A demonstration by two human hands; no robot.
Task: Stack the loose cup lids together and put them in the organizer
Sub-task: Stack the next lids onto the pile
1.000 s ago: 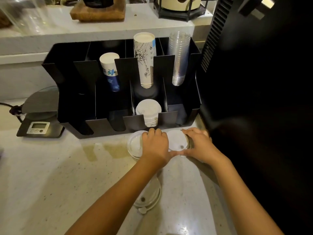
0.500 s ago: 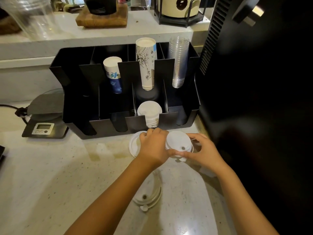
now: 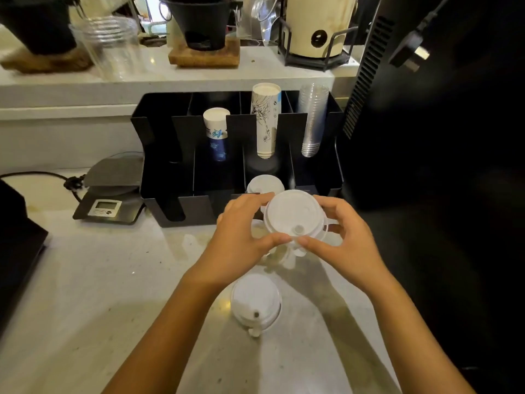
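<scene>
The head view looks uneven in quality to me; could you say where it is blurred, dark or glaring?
Head view: the clear plastic jar top left is motion-smeared; the black machine at right is too dark for detail; ceiling light glares on the counter near the loose lid; both hands cast soft shadows; the shelf edge bows from wide-angle distortion.

Two hands (image 3: 241,240) (image 3: 346,243), three cup stacks (image 3: 216,132) (image 3: 265,120) (image 3: 312,120), one organizer (image 3: 184,211), one scale (image 3: 109,200).

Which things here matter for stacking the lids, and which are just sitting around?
Part of the job: lids held in both hands, left hand, right hand, loose lids on the counter, black organizer, lids already in it.

Just sitting around: scale, paper cup stacks, clear cups, wall plug.
</scene>
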